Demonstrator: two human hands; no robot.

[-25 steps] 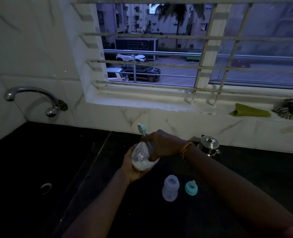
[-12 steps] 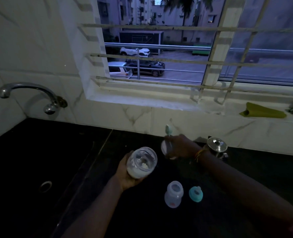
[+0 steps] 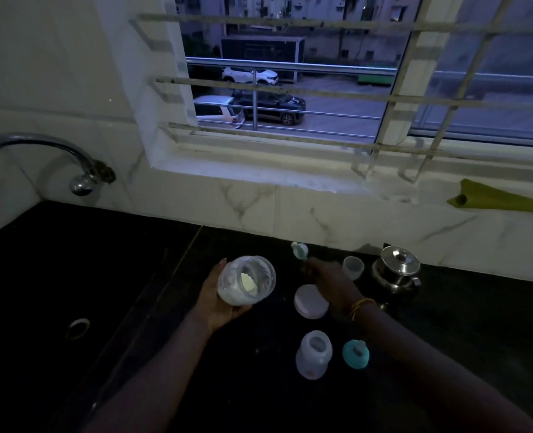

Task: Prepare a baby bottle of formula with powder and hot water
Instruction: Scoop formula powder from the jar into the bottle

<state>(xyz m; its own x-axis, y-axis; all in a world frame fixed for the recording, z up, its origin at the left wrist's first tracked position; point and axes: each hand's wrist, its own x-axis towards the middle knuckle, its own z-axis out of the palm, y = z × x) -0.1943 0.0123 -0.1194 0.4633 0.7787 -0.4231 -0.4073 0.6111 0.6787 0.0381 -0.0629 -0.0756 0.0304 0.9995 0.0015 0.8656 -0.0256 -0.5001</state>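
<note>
My left hand [image 3: 220, 303] holds a clear powder jar [image 3: 246, 280], tilted with its open mouth toward me and white powder inside. My right hand [image 3: 331, 282] grips a teal scoop [image 3: 299, 250] by the handle, to the right of the jar above the counter. The open baby bottle [image 3: 314, 354] stands upright on the black counter near me. Its teal nipple ring [image 3: 356, 354] lies just right of it. A round pale lid [image 3: 309, 301] lies flat under my right wrist.
A steel lidded pot [image 3: 397, 270] and a small clear cup [image 3: 353, 267] stand by the back wall. A black sink with drain [image 3: 77, 328] and a tap [image 3: 40, 157] are at the left. A green cloth [image 3: 493, 198] lies on the window sill.
My right hand pulled the scoop out of the jar and moved it right. The jar tipped its mouth toward me. The pale lid and clear cup have come into sight.
</note>
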